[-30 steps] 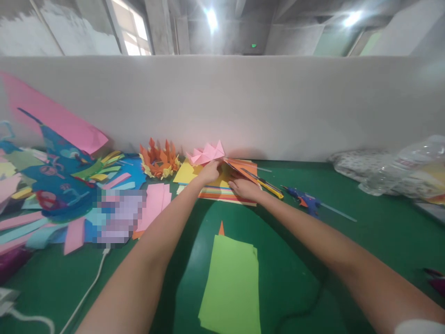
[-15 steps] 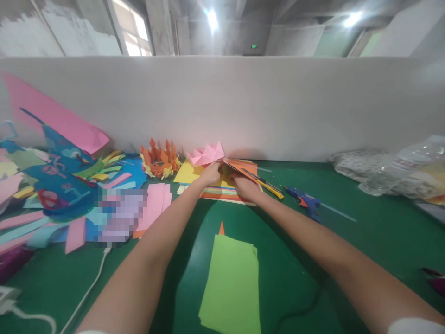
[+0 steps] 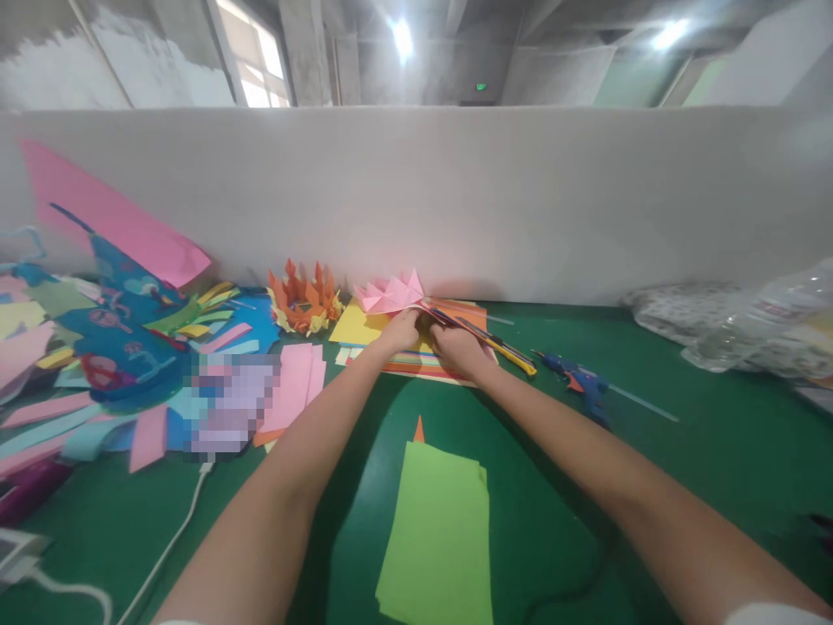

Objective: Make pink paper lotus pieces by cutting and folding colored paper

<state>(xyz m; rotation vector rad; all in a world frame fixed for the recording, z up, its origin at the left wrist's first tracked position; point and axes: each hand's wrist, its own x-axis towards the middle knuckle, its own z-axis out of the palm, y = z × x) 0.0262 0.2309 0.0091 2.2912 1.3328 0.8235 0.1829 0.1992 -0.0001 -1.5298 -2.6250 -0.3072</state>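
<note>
Both my arms reach far forward over the green table [image 3: 703, 486] to a stack of coloured paper sheets [image 3: 416, 363] by the white partition. My left hand [image 3: 400, 330] has its fingers closed at the raised edge of the upper sheets, just below a folded pink paper shape [image 3: 389, 293]. My right hand [image 3: 459, 347] lies on the stack beside it, fingers curled at the lifted orange sheets [image 3: 459, 314]. What each hand pinches is too small to make out. A yellow utility knife [image 3: 511, 354] lies just right of my right hand.
A light green sheet [image 3: 439, 538] lies near me. An orange paper crown [image 3: 303, 299], pink sheets [image 3: 296, 382] and a heap of blue and pink paper craft [image 3: 110, 347] fill the left. A blue glue gun [image 3: 579, 382] and plastic bags [image 3: 748, 330] lie right. A white cable [image 3: 162, 547] runs at lower left.
My right hand has moved left and a little forward, closing up beside my left hand at the lifted sheets. The view has shifted slightly.
</note>
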